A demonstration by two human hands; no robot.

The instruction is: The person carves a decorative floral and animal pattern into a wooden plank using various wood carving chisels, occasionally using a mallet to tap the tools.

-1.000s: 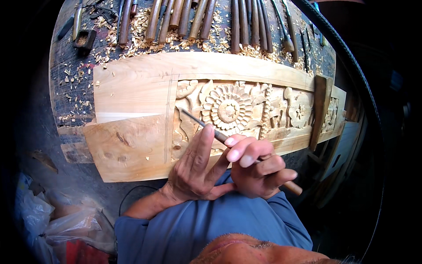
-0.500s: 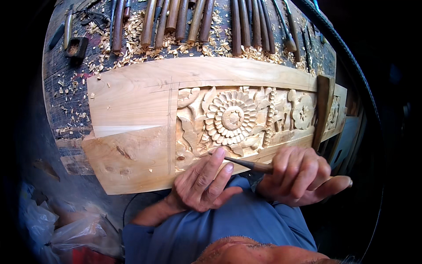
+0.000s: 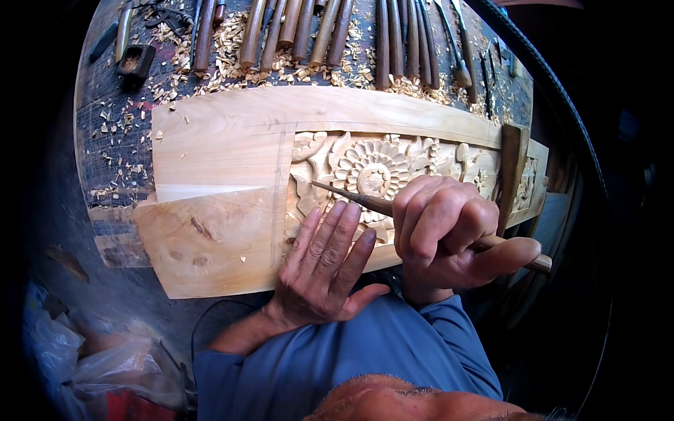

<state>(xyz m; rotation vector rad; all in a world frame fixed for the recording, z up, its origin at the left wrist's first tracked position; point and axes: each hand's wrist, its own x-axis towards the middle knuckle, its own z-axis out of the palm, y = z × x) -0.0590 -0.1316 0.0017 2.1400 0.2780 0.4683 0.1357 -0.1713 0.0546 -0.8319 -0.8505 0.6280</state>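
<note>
A pale wooden board [image 3: 217, 133] lies along the bench, carved with a petalled flower [image 3: 373, 179] among leaves. My right hand [image 3: 442, 238] grips a slim carving tool [image 3: 372, 205] by its wooden handle, the metal tip resting at or just over a leaf [image 3: 307, 193] left of the flower. Below that tip, my left hand [image 3: 325, 270] has its fingers stretched and slightly apart, laid over the lower left of the carved area; whether they touch the tool cannot be told. Part of the carving is hidden behind both hands.
Rows of wooden-handled tools [image 3: 326, 38] lie among shavings at the bench's back [image 3: 112, 154]. A dark block [image 3: 135, 64] sits at back left. An upright wooden piece [image 3: 514, 161] crosses the board at right. Plastic sheeting [image 3: 123, 361] is at lower left.
Since half a second ago, the tool tip has moved up to the upper left leaf. My left fingers have straightened and spread. My right hand has shifted up and left, still holding the tool.
</note>
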